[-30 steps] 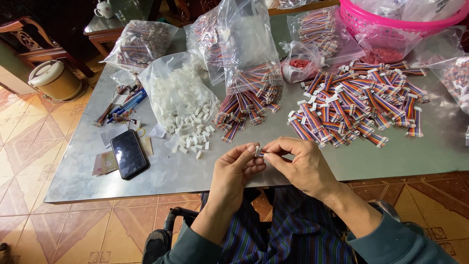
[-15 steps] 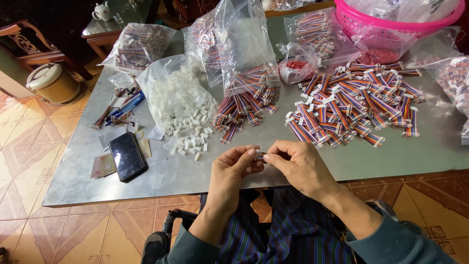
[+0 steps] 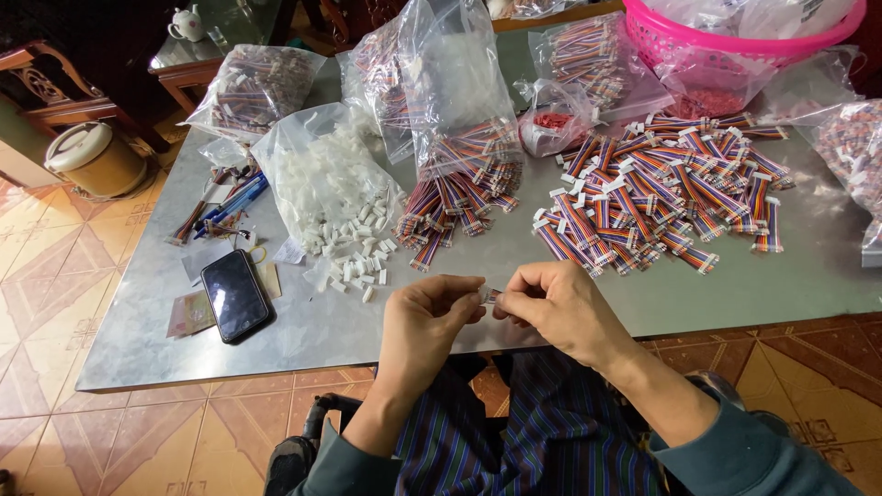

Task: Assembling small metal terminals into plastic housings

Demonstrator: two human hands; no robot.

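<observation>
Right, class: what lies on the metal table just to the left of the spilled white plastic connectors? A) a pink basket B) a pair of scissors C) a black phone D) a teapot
C: the black phone lies flat on the table, just left of the white plastic connectors.

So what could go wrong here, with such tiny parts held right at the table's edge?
The small piece is pinched between the left hand and right hand over the table edge; a slip would likely drop it into the lap or onto the floor. The loose white connectors spilling from their bag lie close by, so a sleeve might scatter them. The phone sits near the edge and could get nudged off.
</observation>
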